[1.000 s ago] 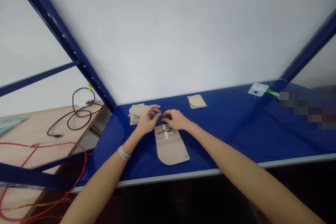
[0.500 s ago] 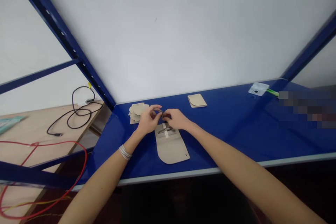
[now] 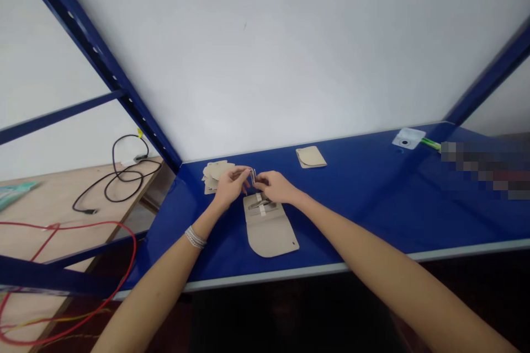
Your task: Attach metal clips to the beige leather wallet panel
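Note:
A small shiny metal tool, by its look a nail clipper (image 3: pixel 253 176), stands upright between my two hands, above the far end of an opened case. My left hand (image 3: pixel 230 185) pinches it near the top with thumb and forefinger. Lower down, my right hand (image 3: pixel 275 186) grips it from the right side. The beige case (image 3: pixel 271 237) lies flat on the blue table, its rounded flap toward me. Metal tools (image 3: pixel 260 204) rest in its far part under a pale strap. My right fingers partly cover that far part.
Several beige cases (image 3: pixel 217 168) lie piled behind my left hand. Another folded case (image 3: pixel 311 157) sits further back. At the right are a clear plastic package (image 3: pixel 408 138) and a green item (image 3: pixel 430 144). A black cable (image 3: pixel 124 176) lies on the wooden table at left; blue posts flank the table.
The clipper now stands more upright and shows more between my hands. My left hand has shifted slightly left, and its fingers have changed their hold. The case stays in place.

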{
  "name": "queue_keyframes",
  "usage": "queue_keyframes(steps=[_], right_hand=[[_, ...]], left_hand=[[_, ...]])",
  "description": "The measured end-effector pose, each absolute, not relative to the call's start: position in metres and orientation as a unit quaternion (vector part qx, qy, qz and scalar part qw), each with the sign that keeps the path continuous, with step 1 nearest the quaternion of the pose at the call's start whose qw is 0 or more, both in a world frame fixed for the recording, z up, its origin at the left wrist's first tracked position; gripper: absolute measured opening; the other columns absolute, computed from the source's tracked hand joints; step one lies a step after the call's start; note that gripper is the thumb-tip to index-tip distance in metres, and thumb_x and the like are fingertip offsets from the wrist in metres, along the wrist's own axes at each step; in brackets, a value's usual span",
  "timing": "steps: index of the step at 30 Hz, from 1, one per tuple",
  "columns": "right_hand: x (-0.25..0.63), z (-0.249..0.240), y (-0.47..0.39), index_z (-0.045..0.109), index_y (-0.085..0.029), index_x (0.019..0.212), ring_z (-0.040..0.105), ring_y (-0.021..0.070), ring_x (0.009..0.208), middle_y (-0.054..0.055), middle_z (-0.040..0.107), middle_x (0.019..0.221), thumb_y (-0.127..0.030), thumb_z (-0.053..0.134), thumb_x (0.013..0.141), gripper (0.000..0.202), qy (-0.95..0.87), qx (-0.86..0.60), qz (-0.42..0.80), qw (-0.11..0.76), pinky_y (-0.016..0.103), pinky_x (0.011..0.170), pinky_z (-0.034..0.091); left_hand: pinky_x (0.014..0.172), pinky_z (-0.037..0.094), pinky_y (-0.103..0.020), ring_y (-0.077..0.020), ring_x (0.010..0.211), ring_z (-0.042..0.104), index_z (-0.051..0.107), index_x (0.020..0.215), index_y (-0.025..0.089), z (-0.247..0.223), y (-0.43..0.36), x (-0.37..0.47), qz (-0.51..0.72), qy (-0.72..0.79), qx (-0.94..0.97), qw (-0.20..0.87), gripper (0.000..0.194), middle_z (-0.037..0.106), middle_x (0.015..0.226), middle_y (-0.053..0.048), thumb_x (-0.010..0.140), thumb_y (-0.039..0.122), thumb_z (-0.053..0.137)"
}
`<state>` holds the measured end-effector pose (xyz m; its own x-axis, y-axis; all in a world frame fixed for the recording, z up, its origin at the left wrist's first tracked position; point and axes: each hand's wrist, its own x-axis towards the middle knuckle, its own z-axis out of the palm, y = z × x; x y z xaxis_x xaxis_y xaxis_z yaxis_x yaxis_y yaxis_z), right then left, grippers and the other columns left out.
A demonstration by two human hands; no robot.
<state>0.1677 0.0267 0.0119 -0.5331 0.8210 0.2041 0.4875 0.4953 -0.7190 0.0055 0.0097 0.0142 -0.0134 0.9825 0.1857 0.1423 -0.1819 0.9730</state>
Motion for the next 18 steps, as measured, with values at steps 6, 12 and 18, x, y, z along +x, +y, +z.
queue_keyframes(steps=[6, 12, 18], right_hand=[[0.1677, 0.0122, 0.0265, 0.058, -0.014, 0.068, 0.048, 0.0094, 0.057, 0.0, 0.059, 0.063, -0.022, 0.051, 0.081, 0.016, -0.819, -0.409, 0.292, 0.276, 0.021, 0.055, 0.032], [0.1678, 0.0134, 0.0255, 0.058, -0.015, 0.068, 0.049, 0.0097, 0.058, 0.001, 0.06, 0.064, -0.023, 0.052, 0.081, 0.017, -0.819, -0.418, 0.288, 0.268, 0.021, 0.056, 0.033], [0.1669, 0.012, 0.0255, 0.059, -0.015, 0.07, 0.05, 0.0101, 0.059, 0.001, 0.062, 0.066, -0.025, 0.052, 0.08, 0.016, -0.811, -0.417, 0.308, 0.27, 0.022, 0.056, 0.034]], left_hand=[[0.038, 0.042, -0.02, -0.01, 0.045, 0.053, 0.065, 0.089, 0.011, 0.0093, 0.012, 0.0027, 0.496, 0.507, 0.591, 0.383, 0.032, 0.059, 0.056, -0.001, 0.075, 0.04, 0.062], [0.037, 0.042, -0.019, -0.0097, 0.044, 0.052, 0.065, 0.088, 0.011, 0.0083, 0.0122, 0.0024, 0.489, 0.511, 0.601, 0.372, 0.032, 0.059, 0.055, -0.001, 0.076, 0.04, 0.061], [0.037, 0.042, -0.02, -0.0102, 0.044, 0.052, 0.065, 0.088, 0.011, 0.0099, 0.0105, 0.0036, 0.477, 0.525, 0.604, 0.363, 0.029, 0.059, 0.055, -0.001, 0.077, 0.037, 0.06]])
